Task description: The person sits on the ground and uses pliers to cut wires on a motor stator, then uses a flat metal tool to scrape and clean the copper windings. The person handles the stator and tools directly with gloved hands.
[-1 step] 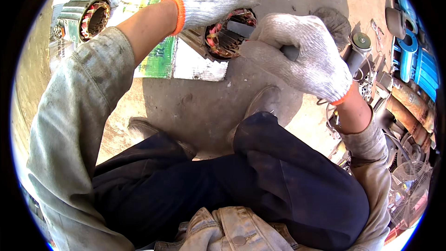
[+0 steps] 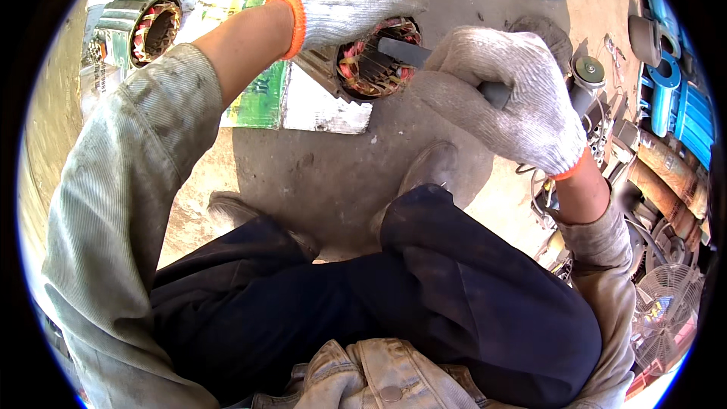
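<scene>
— In the head view, where does the motor stator (image 2: 367, 79) lie?

— On its side, at the edge of a cardboard sheet (image 2: 333, 110) on the floor (image 2: 341, 159); its long axis runs roughly left to right, slanting a little downward in view; its open, wound end faces the right hand (image 2: 500, 87).

— Which hand is nearer?

— The left hand (image 2: 356, 0); gloved, it lies over the top of the casing, touching it; whether it squeezes or merely rests, I can't tell.

— And the right one?

— Closed round a flat grey tool (image 2: 407, 53), just right of the opening; the tool points leftward at the bore, roughly along that axis; whether its tip is inside or only in front, I can't make out.

— Anything else about?

— A second stator (image 2: 121, 19), well apart to the left; its open end faces right too.
</scene>
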{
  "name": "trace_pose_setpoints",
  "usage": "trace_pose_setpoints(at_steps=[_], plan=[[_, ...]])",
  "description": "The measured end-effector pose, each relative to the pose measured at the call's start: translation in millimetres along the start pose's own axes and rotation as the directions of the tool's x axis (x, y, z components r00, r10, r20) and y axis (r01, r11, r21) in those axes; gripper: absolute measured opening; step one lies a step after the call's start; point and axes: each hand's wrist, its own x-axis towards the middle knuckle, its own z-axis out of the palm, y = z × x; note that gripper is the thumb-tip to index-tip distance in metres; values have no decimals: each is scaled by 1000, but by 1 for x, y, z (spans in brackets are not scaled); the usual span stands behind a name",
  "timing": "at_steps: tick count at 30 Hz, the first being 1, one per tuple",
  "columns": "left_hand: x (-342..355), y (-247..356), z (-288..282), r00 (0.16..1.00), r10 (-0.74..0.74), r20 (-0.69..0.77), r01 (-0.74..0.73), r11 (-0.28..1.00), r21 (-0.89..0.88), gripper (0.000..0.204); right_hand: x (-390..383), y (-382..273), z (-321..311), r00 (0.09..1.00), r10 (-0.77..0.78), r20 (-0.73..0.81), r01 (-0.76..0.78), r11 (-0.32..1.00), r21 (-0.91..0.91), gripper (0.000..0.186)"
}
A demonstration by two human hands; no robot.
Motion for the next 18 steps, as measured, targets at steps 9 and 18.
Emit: trace_pose_setpoints(at_steps=[9, 18], plan=[[7, 4, 6, 995, 97, 16, -97, 993, 62, 45, -17, -6, -27, 994, -79, 69, 79, 997, 14, 14], [-4, 12, 6, 1000, 29, 6, -29, 999, -20, 46, -13, -8, -24, 991, -78, 108, 80, 997, -16, 17]])
